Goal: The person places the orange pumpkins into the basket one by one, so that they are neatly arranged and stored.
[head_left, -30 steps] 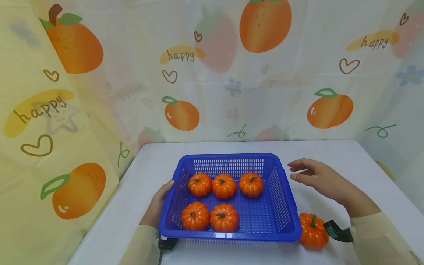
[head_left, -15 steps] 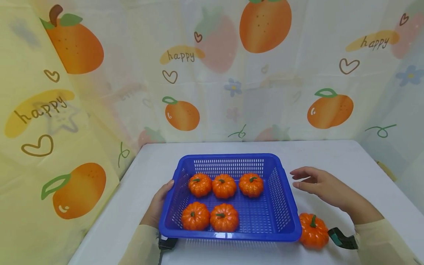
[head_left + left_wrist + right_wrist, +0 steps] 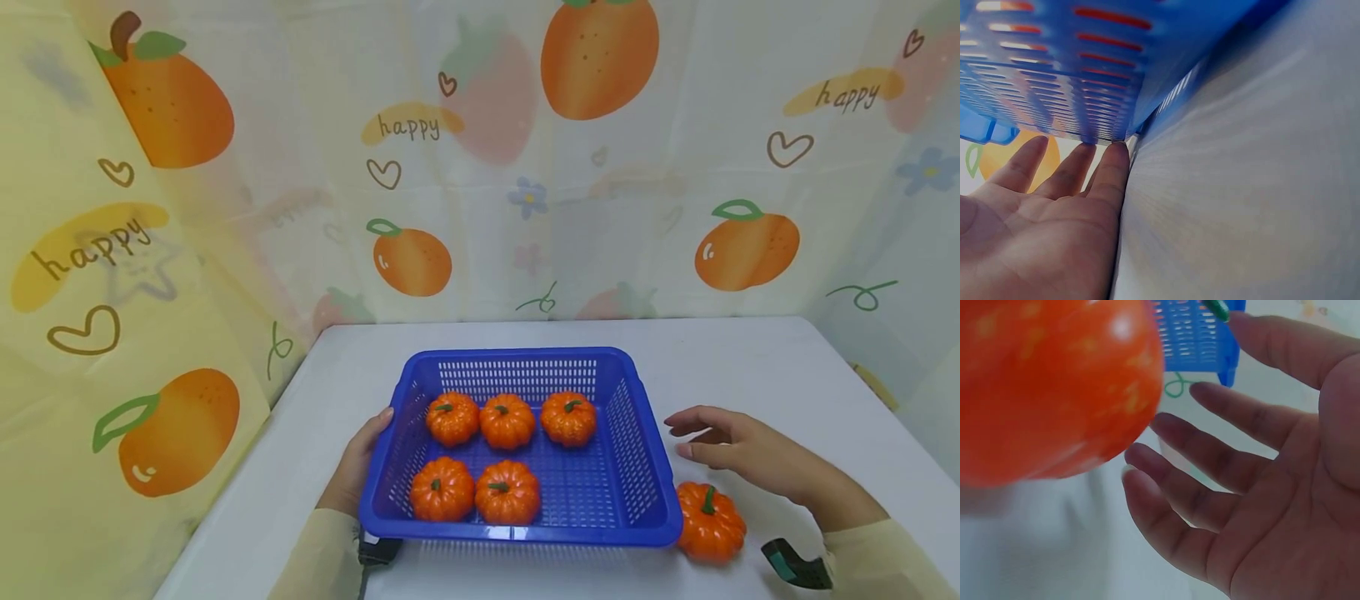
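Note:
A blue plastic basket (image 3: 521,533) holds several small orange pumpkins, three of them in its back row. At the basket's left side my left hand (image 3: 358,462) rests with the thumb on the rim. In the left wrist view its extended fingers (image 3: 1067,172) touch the slotted wall from outside. My right hand (image 3: 757,450) hovers off the basket's right side, fingers loosely bent and holding nothing. Just below and left of it, another orange pumpkin (image 3: 711,525) with a green stem lies on the table beside the basket. In the right wrist view this pumpkin (image 3: 1054,387) looms close to the fingertips.
A white table (image 3: 720,350) carries everything. Behind it and to the left hangs a fruit-printed curtain (image 3: 480,208). A dark strap (image 3: 795,567) sits by the right cuff, and another dark device (image 3: 378,550) is partly under the basket's front left corner.
My right hand has moved down and slightly right, from beside the basket's upper right rim toward the loose pumpkin. The left hand, basket and pumpkins have stayed in place.

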A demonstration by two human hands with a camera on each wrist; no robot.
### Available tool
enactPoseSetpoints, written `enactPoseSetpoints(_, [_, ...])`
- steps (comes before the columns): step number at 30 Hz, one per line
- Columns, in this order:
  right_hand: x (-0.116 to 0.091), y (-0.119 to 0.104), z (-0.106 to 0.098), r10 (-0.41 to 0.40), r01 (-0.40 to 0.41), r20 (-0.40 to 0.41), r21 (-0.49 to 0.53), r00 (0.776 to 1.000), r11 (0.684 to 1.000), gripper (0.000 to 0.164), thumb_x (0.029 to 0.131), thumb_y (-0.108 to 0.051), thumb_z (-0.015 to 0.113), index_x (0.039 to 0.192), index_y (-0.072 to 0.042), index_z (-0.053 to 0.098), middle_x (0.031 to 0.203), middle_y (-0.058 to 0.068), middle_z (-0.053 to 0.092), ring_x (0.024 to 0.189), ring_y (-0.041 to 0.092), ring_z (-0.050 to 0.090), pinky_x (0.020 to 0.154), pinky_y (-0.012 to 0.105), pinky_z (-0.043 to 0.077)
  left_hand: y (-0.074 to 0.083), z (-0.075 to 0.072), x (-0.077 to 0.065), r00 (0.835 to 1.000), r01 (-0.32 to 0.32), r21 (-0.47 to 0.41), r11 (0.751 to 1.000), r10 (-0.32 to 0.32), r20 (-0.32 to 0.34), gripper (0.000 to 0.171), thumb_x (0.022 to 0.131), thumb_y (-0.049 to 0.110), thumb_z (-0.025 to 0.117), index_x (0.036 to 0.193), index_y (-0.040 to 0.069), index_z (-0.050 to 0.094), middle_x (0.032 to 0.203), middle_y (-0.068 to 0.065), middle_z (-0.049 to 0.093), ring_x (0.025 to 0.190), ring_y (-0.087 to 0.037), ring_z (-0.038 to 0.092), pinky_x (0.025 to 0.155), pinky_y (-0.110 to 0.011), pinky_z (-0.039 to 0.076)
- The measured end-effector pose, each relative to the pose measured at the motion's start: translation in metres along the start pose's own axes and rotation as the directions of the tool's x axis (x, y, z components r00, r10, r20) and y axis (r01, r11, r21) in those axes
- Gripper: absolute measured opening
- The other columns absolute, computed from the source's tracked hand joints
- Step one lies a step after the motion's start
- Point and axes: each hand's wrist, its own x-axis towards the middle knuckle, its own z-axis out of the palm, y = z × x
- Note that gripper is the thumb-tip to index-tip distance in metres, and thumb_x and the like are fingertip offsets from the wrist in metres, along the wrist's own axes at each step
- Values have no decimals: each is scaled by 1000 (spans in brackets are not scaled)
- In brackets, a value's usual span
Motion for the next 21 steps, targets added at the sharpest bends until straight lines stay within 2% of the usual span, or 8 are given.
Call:
enactPoseSetpoints(8, [-1, 13, 0, -26, 17, 105, 86, 994, 996, 52, 108, -25, 68, 151, 2, 57, 147, 28, 58, 126, 43, 63, 88, 45, 61, 0, -2, 0, 1000, -2, -15, 1000, 2, 25, 70, 111, 50, 37, 175, 24, 26, 172, -17, 34, 150, -32, 45, 119, -48, 40])
enactPoseSetpoints(16, [-3, 23, 1, 8, -24, 166, 93, 986, 995, 56, 108, -29, 64, 153, 2, 56, 148, 25, 59, 131, 44, 59, 97, 57, 58, 1, -1, 0, 1000, 18, -17, 1000, -18, 12, 71, 111, 50, 38, 175, 23, 25, 172, -18, 34, 149, -31, 46, 118, -49, 41])
enactPoseSetpoints(21, [-6, 28, 0, 23, -44, 177, 115, 984, 992, 55, 110, -31, 62, 154, 1, 56, 149, 24, 59, 132, 43, 59, 98, 52, 58, 0, -1, 2, 1000, 10, -13, 1000, -10, 29, 71, 112, 51, 36, 176, 23, 23, 172, -20, 33, 149, -33, 45, 120, -50, 39])
